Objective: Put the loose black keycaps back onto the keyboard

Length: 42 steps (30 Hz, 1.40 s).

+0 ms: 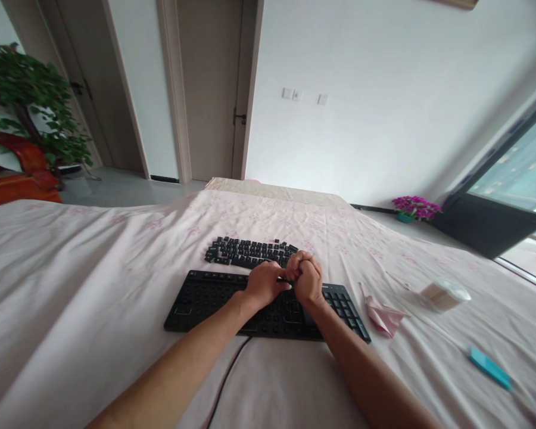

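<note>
A black keyboard (205,304) lies on the bedsheet, its main area bare of keycaps, while the number pad at the right still carries its keys. Behind it are many loose black keycaps (245,250), laid out in rows. Over the keyboard, my left hand (265,283) pinches a small black keycap between thumb and finger. My right hand (307,279) is closed right beside it, at the same keycap. Something thin seems to stick out above the right fist, but its kind is too small to tell.
To the right lie a pink cloth (384,316), a clear tub of cotton swabs (444,295) and a turquoise-handled brush-like tool (489,368). A black cable (227,375) runs from the keyboard toward me. The pale flowered sheet (116,286) is wrinkled.
</note>
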{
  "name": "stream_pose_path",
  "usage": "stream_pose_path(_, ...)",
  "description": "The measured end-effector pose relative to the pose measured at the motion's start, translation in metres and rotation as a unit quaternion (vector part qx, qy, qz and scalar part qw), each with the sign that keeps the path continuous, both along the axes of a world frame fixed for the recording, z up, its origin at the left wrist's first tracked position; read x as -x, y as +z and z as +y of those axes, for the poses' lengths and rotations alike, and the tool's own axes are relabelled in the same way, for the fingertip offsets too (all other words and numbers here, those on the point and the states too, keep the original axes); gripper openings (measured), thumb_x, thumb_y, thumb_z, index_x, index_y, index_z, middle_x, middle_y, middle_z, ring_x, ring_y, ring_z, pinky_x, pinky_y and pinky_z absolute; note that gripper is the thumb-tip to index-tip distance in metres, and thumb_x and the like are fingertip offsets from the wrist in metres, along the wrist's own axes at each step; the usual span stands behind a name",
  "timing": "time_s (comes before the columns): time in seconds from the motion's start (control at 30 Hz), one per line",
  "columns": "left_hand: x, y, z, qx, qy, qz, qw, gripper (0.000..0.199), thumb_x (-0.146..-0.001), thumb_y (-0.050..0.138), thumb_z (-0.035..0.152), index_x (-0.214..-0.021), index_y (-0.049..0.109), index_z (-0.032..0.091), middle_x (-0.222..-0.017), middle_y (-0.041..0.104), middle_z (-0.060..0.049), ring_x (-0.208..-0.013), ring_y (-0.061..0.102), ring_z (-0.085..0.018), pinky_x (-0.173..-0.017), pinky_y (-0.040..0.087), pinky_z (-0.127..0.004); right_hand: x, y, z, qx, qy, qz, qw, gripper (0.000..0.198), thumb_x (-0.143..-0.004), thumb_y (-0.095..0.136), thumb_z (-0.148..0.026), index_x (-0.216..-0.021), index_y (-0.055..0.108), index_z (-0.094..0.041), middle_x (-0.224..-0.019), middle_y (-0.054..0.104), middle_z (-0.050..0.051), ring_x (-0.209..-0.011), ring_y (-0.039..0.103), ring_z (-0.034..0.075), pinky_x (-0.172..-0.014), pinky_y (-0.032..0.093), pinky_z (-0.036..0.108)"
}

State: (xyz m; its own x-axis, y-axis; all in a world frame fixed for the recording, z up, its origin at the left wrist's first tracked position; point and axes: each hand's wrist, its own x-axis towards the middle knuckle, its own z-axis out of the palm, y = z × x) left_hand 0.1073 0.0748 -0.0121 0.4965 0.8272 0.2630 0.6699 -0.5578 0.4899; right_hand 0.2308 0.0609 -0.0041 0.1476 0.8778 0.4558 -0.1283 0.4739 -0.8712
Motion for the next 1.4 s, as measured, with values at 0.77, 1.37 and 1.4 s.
stream_pose_path(0.77,0.008,0.006,-0.011,0.011,-0.006,-0.183,0.983,0.013,-0.078,0.051,0.013,-0.076,0.063,0.019,-0.079,0.067,0.000,-0.077,0.061,-0.014,-0.071,0.045,-0.024,0.009,0.031,-0.039,-0.114,0.014,-0.283,0.952,0.022,-0.078,0.036,-0.020,-0.061,0.048,-0.022,-0.062,0.046,0.001,-0.061,0.045,0.016,-0.059,0.035,0.029)
stream_pose_path(1.37,0.093,0.000,-0.004,0.252,0.024,-0.421,0.871,0.037,-0.068,0.068,0.018,-0.104,0.062,0.012,-0.093,0.067,-0.008,-0.078,0.066,-0.015,-0.072,0.054,-0.031,0.053,0.016,-0.079,-0.091,-0.083,-0.661,0.741,0.020,-0.089,0.040,-0.014,-0.099,0.056,-0.021,-0.090,0.056,0.007,-0.085,0.048,0.022,-0.079,0.036,0.036)
stream_pose_path(1.4,0.095,-0.001,-0.005,0.259,0.024,-0.428,0.865,0.037,-0.068,0.069,0.019,-0.104,0.062,0.012,-0.093,0.067,-0.008,-0.077,0.067,-0.015,-0.072,0.054,-0.030,0.054,0.014,-0.081,-0.091,-0.091,-0.665,0.736,0.019,-0.088,0.042,-0.014,-0.099,0.056,-0.022,-0.090,0.055,0.007,-0.086,0.048,0.022,-0.080,0.036,0.037)
